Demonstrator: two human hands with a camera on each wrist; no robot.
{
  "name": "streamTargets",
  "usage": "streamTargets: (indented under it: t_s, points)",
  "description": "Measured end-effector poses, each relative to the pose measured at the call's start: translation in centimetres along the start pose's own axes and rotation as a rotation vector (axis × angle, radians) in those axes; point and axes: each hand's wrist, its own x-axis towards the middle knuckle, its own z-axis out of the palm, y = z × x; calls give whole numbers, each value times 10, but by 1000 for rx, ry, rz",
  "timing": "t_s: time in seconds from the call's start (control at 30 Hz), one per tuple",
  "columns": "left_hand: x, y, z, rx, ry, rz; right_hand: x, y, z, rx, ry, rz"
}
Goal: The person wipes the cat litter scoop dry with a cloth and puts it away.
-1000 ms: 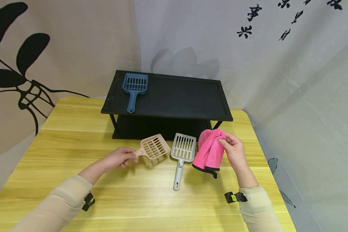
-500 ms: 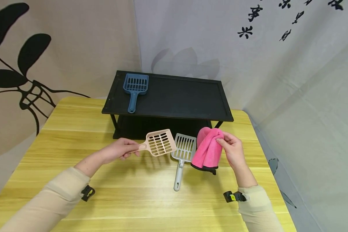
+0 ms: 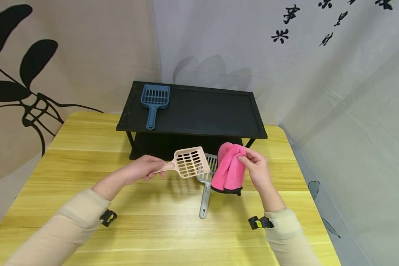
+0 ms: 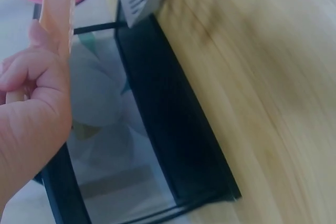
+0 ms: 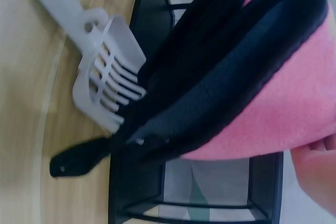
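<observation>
My left hand (image 3: 146, 168) grips the handle of a beige slotted litter scoop (image 3: 192, 162), raised over the table with its head pointing right. In the left wrist view the same scoop (image 4: 59, 9) is seen nearly edge-on. My right hand (image 3: 257, 168) pinches the top of a pink cloth (image 3: 231, 170) with black edging, which hangs down in folds. A dark inner side and a black loop show in the right wrist view of the cloth (image 5: 278, 98). Between the hands a grey litter scoop (image 3: 205, 199) lies on the table, its head partly covered by the beige scoop and cloth.
A low black two-tier rack (image 3: 206, 111) stands at the back of the wooden table (image 3: 173, 236). On its top shelf, at the left, rests a blue litter scoop (image 3: 155, 98). Printed fabric (image 3: 212, 44) hangs behind the table.
The beige scoop has come up off the table and moved right, its head now overlapping the grey one. The right hand has shifted left and slightly up with the pink cloth.
</observation>
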Motion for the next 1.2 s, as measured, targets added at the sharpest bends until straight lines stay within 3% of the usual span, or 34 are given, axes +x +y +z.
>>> streamTargets:
  t_s: [0.23, 0.37, 0.73, 0.87, 1.0, 1.2]
  points:
    - [14, 9, 13, 34, 13, -15, 1, -4, 25, 27, -47, -28]
    - [17, 12, 19, 36, 3, 3, 0, -7, 36, -21, -84, -13]
    - [20, 20, 30, 32, 1, -3, -5, -2, 67, -323, -198, -34]
    - [19, 30, 40, 10, -9, -19, -11, 3, 78, -471, -250, -112]
    - [18, 36, 47, -7, -17, -18, -16, 7, 84, -602, -250, -213]
    - [18, 34, 48, -39, 6, -17, -15, 8, 84, -677, -262, -252]
